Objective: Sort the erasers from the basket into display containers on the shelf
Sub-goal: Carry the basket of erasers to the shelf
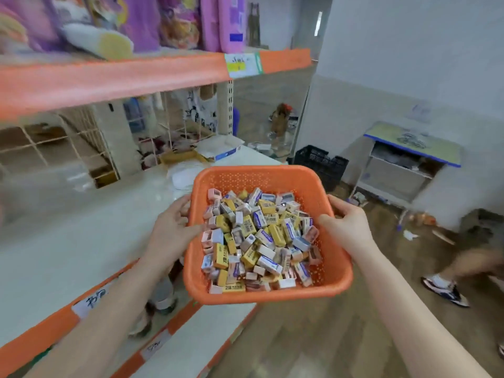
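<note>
An orange perforated basket (261,177) is held in the air in front of me, tilted slightly toward me. It is heaped with several small boxed erasers (259,238) in yellow, white and pink wrappers. My left hand (174,227) grips the basket's left rim, thumb inside and fingers under the edge. My right hand (346,222) grips the right rim the same way. The white shelf (68,236) lies to the left, with clear plastic display containers (79,173) blurred at its back.
An orange-edged upper shelf (109,80) holds purple packaged goods. Wire grid dividers (54,143) and a flat box (218,151) sit at the back of the white shelf. A black crate (321,165), a small desk (409,159) and another person's foot (444,290) are to the right.
</note>
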Demonstrator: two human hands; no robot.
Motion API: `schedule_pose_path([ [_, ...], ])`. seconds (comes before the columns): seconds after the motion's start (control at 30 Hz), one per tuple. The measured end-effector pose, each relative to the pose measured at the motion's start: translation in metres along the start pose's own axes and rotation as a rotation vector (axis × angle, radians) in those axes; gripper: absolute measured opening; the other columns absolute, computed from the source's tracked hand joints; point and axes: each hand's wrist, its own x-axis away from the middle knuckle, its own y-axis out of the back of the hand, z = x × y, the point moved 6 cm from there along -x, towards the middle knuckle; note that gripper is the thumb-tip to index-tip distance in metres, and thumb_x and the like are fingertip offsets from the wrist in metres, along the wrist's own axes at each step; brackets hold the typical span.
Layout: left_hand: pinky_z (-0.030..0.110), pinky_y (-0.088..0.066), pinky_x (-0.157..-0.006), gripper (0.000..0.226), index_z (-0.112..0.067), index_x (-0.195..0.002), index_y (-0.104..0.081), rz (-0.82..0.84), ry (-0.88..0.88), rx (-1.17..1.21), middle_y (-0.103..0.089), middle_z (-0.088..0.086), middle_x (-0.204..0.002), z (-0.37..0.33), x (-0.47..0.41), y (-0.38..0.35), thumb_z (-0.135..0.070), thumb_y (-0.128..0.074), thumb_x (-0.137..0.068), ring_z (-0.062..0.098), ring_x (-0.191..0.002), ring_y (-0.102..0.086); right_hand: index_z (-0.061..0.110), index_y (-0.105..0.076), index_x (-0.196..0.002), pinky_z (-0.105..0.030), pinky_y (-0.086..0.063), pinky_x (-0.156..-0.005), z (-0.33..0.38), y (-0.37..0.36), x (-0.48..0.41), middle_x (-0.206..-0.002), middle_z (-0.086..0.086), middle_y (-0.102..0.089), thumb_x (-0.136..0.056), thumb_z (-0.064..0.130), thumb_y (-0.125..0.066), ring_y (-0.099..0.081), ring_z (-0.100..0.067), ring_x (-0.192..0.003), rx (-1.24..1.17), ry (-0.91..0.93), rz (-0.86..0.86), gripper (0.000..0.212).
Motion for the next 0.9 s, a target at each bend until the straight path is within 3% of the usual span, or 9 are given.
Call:
schedule_pose_path([
  [0.1,0.032,-0.057,-0.058,0.066,-0.034,-0.128,-0.046,-0.110,0.028,0.061,-0.060,-0.001,-0.096,-0.009,-0.014,0.035,0.005,-0.067,-0.079,0.016,-0.073,-0.068,0.032,-0.061,-0.122,-0.042,-0.059,-0.069,0.034,-0.036,-0.041,-0.085,0.002,-0.071,-0.077,0.010,-0.061,-0.070,-0.021,-0.072,0.047,0.100,0.138,0.050],
  [0.17,0.038,-0.058,-0.066,0.064,-0.037,-0.122,-0.049,-0.169,0.016,0.057,-0.064,-0.002,-0.096,-0.016,-0.022,0.060,0.002,-0.070,-0.077,0.017,-0.075,-0.070,0.034,-0.068,-0.109,-0.047,-0.057,-0.076,0.061,-0.062,-0.059,-0.084,-0.006,-0.072,-0.077,0.008,-0.060,-0.069,-0.028,-0.076,0.025,0.171,0.203,0.042],
  [0.3,0.032,-0.059,-0.059,0.053,-0.030,-0.110,-0.055,-0.333,0.018,0.096,-0.071,-0.005,-0.085,-0.025,-0.028,0.111,0.011,-0.063,-0.077,0.013,-0.068,-0.070,0.037,-0.064,-0.084,-0.028,-0.049,-0.060,0.106,-0.115,-0.077,-0.074,-0.009,-0.065,-0.079,0.002,-0.058,-0.056,-0.018,-0.063,-0.023,0.299,0.338,0.036],
  [0.37,0.028,-0.058,-0.055,0.051,-0.023,-0.111,-0.056,-0.410,0.033,0.104,-0.073,-0.005,-0.077,-0.027,-0.028,0.133,0.017,-0.056,-0.079,0.012,-0.063,-0.070,0.032,-0.064,-0.086,-0.021,-0.044,-0.052,0.121,-0.144,-0.084,-0.071,-0.006,-0.062,-0.079,0.001,-0.058,-0.053,-0.016,-0.060,-0.042,0.306,0.435,0.032],
  [0.5,0.019,-0.052,-0.046,0.050,-0.016,-0.113,-0.057,-0.576,0.062,0.011,-0.070,-0.012,-0.062,-0.031,-0.016,0.180,0.019,-0.052,-0.079,0.005,-0.050,-0.064,0.012,-0.069,-0.094,-0.029,-0.044,-0.058,0.144,-0.208,-0.089,-0.070,-0.009,-0.061,-0.071,0.002,-0.060,-0.053,-0.019,-0.060,-0.123,0.343,0.643,0.027],
  [0.63,0.013,-0.045,-0.040,0.055,-0.022,-0.114,-0.057,-0.821,0.134,-0.027,-0.067,-0.014,-0.058,-0.022,0.011,0.223,0.019,-0.054,-0.077,0.001,-0.042,-0.059,0.014,-0.069,-0.087,-0.031,-0.048,-0.059,0.164,-0.276,-0.081,-0.064,0.001,-0.062,-0.068,0.007,-0.064,-0.056,-0.014,-0.059,-0.070,0.455,0.856,0.021],
  [0.73,0.014,-0.048,-0.042,0.056,-0.022,-0.117,-0.059,-0.961,0.232,-0.015,-0.069,-0.010,-0.067,-0.004,0.035,0.241,0.015,-0.058,-0.076,0.002,-0.046,-0.061,0.008,-0.067,-0.090,-0.027,-0.047,-0.055,0.167,-0.317,-0.067,-0.065,-0.004,-0.061,-0.074,-0.002,-0.064,-0.055,-0.012,-0.054,-0.031,0.495,0.988,0.019],
  [0.8,0.022,-0.057,-0.052,0.056,-0.017,-0.123,-0.060,-0.986,0.303,-0.016,-0.071,0.006,-0.090,0.012,0.047,0.247,0.012,-0.060,-0.075,0.013,-0.063,-0.067,0.012,-0.066,-0.087,-0.022,-0.046,-0.049,0.165,-0.336,-0.057,-0.062,0.000,-0.060,-0.075,-0.001,-0.065,-0.055,-0.006,-0.048,-0.018,0.513,1.032,0.018],
  [0.9,0.033,-0.060,-0.062,0.059,-0.019,-0.129,-0.055,-0.969,0.386,-0.046,-0.065,0.017,-0.110,0.032,0.057,0.253,0.007,-0.062,-0.077,0.027,-0.079,-0.068,0.018,-0.065,-0.081,-0.028,-0.049,-0.054,0.158,-0.359,-0.045,-0.061,0.003,-0.059,-0.074,0.001,-0.066,-0.057,-0.012,-0.054,-0.014,0.524,1.063,0.019],
])
